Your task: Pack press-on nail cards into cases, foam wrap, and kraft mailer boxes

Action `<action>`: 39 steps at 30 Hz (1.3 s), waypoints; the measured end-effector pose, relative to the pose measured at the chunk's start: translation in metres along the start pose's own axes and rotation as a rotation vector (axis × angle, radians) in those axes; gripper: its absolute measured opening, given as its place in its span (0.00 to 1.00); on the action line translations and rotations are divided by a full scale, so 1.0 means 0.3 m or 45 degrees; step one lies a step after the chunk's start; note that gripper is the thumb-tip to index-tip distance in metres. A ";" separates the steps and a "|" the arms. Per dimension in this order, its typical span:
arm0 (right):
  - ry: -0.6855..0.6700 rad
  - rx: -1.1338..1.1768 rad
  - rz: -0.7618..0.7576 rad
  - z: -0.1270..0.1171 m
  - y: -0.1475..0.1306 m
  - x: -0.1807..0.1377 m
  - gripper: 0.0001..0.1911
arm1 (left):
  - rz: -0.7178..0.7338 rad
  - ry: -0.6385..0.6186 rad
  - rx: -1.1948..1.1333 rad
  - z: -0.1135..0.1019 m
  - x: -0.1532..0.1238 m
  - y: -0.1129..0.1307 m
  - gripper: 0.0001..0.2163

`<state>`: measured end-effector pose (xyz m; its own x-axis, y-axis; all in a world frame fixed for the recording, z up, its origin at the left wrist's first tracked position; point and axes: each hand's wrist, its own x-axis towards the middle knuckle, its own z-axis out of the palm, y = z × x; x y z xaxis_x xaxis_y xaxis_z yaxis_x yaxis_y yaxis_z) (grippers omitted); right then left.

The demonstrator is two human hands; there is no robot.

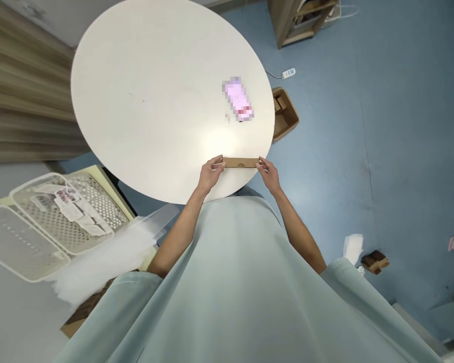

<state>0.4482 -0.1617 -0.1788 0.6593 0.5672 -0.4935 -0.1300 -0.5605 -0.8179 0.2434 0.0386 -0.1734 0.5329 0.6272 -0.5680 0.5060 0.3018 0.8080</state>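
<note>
A long, narrow brown cardboard box (232, 162) with a half-round thumb notch on its near side lies level at the near edge of the round white table (147, 65). My left hand (211, 173) grips its left end, fingers behind and thumb in front. At the opposite end my right hand (268, 173) pinches the box in the same way. Farther back on the tabletop lies a pink, pixelated phone-like rectangle (237, 98). Whether the box rests on the table or is held just above it, I cannot tell.
A brown bin (287, 121) with cardboard pieces inside stands on the floor right of the table, near a white power strip (288, 73). White plastic baskets (113, 206) and translucent sheets (102, 262) are at left. Brown cardboard pieces (375, 261) lie on the floor at right.
</note>
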 end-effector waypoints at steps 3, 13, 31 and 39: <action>0.050 0.072 0.008 -0.014 0.040 -0.019 0.41 | 0.031 -0.074 0.080 0.017 0.039 -0.005 0.27; 0.129 0.226 0.030 0.000 0.107 -0.007 0.37 | 0.059 -0.163 0.157 0.034 0.107 0.009 0.26; 0.144 0.231 0.021 -0.002 0.101 -0.006 0.44 | 0.102 -0.211 0.184 0.031 0.112 0.044 0.30; 0.191 0.236 0.004 0.010 0.090 -0.005 0.47 | 0.071 -0.193 0.219 0.031 0.142 0.040 0.30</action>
<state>0.4415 -0.1758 -0.2012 0.7594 0.4619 -0.4583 -0.2569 -0.4343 -0.8634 0.2786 0.0623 -0.1893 0.6526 0.5203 -0.5508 0.5742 0.1346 0.8075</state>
